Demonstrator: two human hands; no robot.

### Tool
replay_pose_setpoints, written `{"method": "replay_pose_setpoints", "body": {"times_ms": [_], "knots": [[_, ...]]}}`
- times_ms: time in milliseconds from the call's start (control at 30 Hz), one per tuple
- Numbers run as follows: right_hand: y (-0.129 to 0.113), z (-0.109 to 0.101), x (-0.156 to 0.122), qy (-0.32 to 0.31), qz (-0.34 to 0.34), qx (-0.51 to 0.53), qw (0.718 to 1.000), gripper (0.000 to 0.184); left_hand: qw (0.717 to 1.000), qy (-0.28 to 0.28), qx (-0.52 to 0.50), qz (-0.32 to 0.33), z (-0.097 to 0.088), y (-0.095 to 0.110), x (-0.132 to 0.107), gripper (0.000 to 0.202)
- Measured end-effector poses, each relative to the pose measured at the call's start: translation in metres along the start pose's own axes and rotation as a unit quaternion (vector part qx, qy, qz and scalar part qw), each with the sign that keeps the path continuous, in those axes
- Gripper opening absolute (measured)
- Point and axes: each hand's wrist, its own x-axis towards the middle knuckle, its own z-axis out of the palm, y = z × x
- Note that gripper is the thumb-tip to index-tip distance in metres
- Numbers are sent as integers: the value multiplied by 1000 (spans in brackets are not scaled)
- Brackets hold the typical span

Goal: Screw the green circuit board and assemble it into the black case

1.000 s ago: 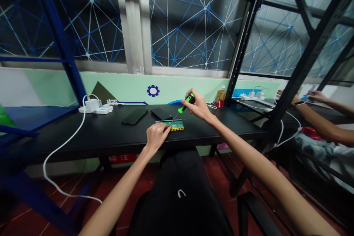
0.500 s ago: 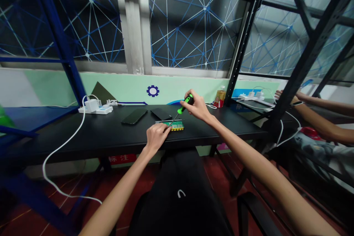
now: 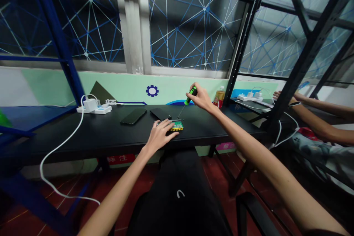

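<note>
My right hand (image 3: 201,98) is closed around a green and black screwdriver (image 3: 191,94). Its thin shaft slants down to the left, and the tip is near the far edge of a green circuit board (image 3: 178,124). That board has a yellow strip along its near side and a thin metal bar on its far side. Across the left part of the board lies my left hand (image 3: 162,131), fingers stretched out and thumb apart, hiding that part. Whether the screwdriver tip touches anything is too small to tell.
Behind the board lie a dark phone (image 3: 134,116) and another flat black device (image 3: 160,113). A white power strip (image 3: 94,109) with a cable is on the left. A bottle (image 3: 219,97) stands back right. Another person's arms (image 3: 312,112) are at the right.
My right hand has raised the screwdriver and moved it right, its tip shifting to the board's far edge. My left fingers have spread from a closer pinch near the tip.
</note>
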Motion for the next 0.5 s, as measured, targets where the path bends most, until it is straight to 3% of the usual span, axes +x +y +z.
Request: {"method": "replay_pose_setpoints", "body": {"times_ms": [133, 500], "knots": [[13, 12, -3, -17, 5, -24, 1000, 16, 998, -52, -8, 33, 5, -1, -3, 42], [23, 22, -7, -26, -2, -39, 999, 18, 997, -59, -2, 42, 4, 0, -5, 42]]}}
